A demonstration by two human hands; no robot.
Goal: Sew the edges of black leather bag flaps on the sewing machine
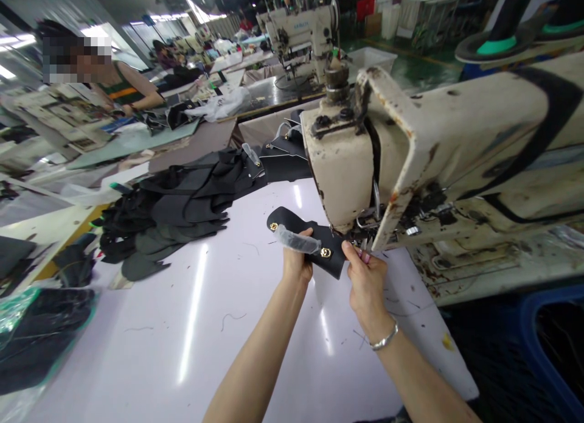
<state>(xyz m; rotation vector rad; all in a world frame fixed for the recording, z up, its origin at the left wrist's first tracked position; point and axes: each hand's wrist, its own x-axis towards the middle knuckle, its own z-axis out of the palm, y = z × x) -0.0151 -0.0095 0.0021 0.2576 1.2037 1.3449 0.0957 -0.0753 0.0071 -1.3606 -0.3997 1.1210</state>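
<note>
Black piece [320,234] at the sewing machine's [344,173] seven o'clock, left hand [296,266] clamping fingers on its seven-o'clock side, right hand [368,280] pinching its four-o'clock end, presumably to steady it!

We count two hands, one left [296,266] and one right [368,276], with one black piece [332,235] between them bearing two gold clasps [325,252] and one wrapped strap [296,240]. On the right wrist we see one bracelet [385,338]. We make out three machines clearly: one beside the right hand [340,167], one beyond both hands [303,30], one far to their left [59,118], with one worker [130,85] there. Right of the hands we count two spools [502,36] and one basket [524,325]; left of them, one heap [187,192], its layers too overlapped for us to number, and one bag [45,335].
</note>
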